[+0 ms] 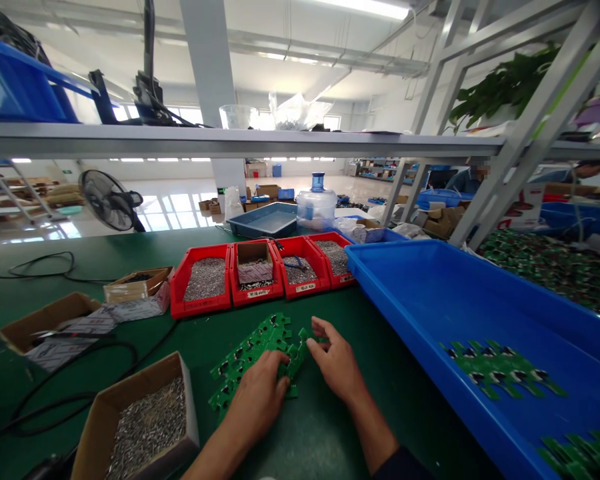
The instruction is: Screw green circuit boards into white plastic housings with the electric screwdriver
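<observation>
My left hand [263, 385] is closed on a green circuit board [296, 355], thumb and fingers gripping its near side. The held board is tilted above other green circuit boards [250, 347] lying on the green table mat; my hand hides part of them. Just right of the held board is my right hand [336, 357], its thumb and fingers apart. The right thumb tip is close to the board's end; whether it touches I cannot tell. Small dark and silvery parts show on the boards.
Red bins [200, 308] of small metal parts stand behind the boards. A cardboard box [183, 400] of metal pins sits at near left. On the right, a large blue tray [395, 313] holds green circuit boards [500, 367]. A black cable [130, 347] crosses the left side. A shelf [280, 141] spans overhead.
</observation>
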`<state>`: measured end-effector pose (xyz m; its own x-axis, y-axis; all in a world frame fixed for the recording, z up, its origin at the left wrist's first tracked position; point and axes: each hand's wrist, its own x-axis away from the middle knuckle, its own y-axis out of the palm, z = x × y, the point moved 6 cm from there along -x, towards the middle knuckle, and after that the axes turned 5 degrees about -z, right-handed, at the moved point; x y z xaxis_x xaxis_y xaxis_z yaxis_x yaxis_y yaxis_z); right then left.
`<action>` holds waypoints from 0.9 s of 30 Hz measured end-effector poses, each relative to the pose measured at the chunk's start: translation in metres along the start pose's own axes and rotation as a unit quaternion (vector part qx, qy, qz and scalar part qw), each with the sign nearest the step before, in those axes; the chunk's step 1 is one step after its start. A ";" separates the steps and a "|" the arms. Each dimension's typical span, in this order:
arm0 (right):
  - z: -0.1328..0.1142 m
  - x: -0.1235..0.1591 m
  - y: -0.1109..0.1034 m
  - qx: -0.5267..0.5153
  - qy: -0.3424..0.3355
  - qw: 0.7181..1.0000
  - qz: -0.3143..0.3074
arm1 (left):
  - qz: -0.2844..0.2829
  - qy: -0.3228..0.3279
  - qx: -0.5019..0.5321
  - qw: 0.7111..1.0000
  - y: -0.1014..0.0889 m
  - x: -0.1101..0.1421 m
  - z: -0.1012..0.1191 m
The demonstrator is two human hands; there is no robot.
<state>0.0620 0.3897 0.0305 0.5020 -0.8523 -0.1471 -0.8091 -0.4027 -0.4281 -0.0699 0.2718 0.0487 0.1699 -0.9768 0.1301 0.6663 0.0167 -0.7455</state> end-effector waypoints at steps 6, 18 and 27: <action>-0.007 0.005 0.021 -0.285 0.003 0.953 -0.098 | -0.069 0.027 0.189 0.979 0.004 0.002 0.007; -0.013 0.007 0.002 0.095 -0.073 0.993 0.023 | -0.046 -0.020 0.289 0.956 0.009 0.000 0.003; -0.014 0.006 0.005 -0.065 -0.039 0.996 -0.053 | -0.084 -0.013 0.443 0.893 0.019 -0.003 0.003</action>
<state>0.0564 0.3774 0.0398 0.6041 -0.7767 -0.1786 -0.7811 -0.5326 -0.3259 -0.0558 0.2751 0.0361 0.0217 -0.9765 0.2145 0.9947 0.0427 0.0936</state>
